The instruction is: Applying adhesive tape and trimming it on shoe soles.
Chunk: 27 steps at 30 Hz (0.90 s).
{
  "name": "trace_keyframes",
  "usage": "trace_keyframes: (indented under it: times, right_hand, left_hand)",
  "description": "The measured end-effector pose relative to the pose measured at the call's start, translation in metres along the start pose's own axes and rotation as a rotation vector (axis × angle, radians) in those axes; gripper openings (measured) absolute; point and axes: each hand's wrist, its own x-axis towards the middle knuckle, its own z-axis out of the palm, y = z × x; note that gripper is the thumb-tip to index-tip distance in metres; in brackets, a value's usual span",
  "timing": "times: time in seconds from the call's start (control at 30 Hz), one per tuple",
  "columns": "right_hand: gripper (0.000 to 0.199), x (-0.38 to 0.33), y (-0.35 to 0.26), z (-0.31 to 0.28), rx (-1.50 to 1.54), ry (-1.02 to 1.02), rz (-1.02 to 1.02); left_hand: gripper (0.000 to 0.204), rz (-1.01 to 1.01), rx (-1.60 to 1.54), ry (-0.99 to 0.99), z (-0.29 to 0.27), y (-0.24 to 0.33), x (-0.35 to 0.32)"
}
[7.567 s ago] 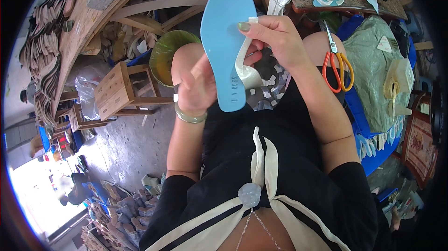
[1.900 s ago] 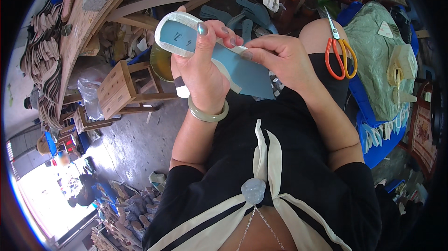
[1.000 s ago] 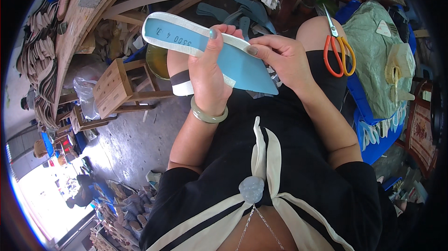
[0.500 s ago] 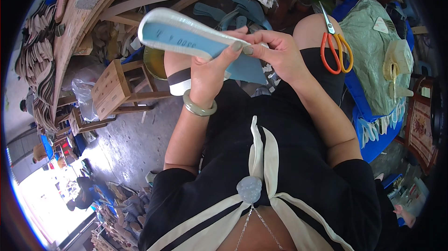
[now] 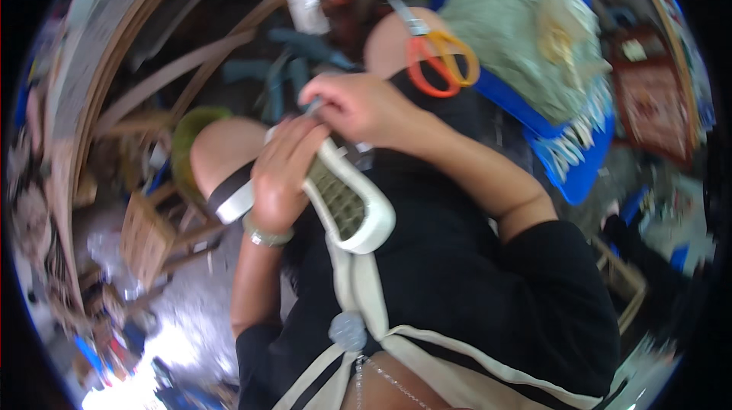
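Note:
My left hand (image 5: 284, 173) grips a shoe sole (image 5: 345, 204) over my lap. The sole is turned so its white rim and grey-green patterned tread face up, its rounded end pointing toward me. My right hand (image 5: 358, 109) pinches at the sole's far end, just above my left fingers; what sits between its fingertips is too blurred to tell. A metal bangle (image 5: 267, 236) sits on my left wrist. Orange-handled scissors (image 5: 436, 55) rest on my right knee.
A green cloth bundle (image 5: 526, 44) lies on a blue tray (image 5: 579, 158) to my right. Wooden crates (image 5: 149, 234) and a green bowl (image 5: 187, 143) stand on the floor at my left. Curved wooden frames (image 5: 114, 67) and teal sole pieces (image 5: 290, 67) lie ahead.
The sole has been flipped and swung: its blue insole face and far-left end are gone from view, the treaded underside now faces up, pulled closer to my body. The view has shifted and blurred.

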Motion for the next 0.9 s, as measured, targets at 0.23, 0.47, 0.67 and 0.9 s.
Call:
trace_keyframes:
  times: [0.23,0.47,0.67,0.9]
  right_hand:
    - [0.04,-0.045,0.013,-0.095,-0.698,0.3,0.199]
    - [0.052,-0.069,0.033,-0.113,-0.553,0.077,0.548]
    - [0.071,-0.07,-0.01,-0.076,0.599,0.138,0.57]
    - [0.123,-0.083,-0.022,-0.022,0.595,-0.354,0.474]
  left_hand:
    - [0.026,-0.712,-0.638,0.223,0.019,0.003,-0.007]
    - [0.031,-0.943,-1.704,0.384,0.03,-0.005,0.012]
    - [0.025,-0.865,-1.331,0.667,0.017,0.005,0.011]
    - [0.011,-0.429,-0.267,0.733,0.016,0.002,-0.007]
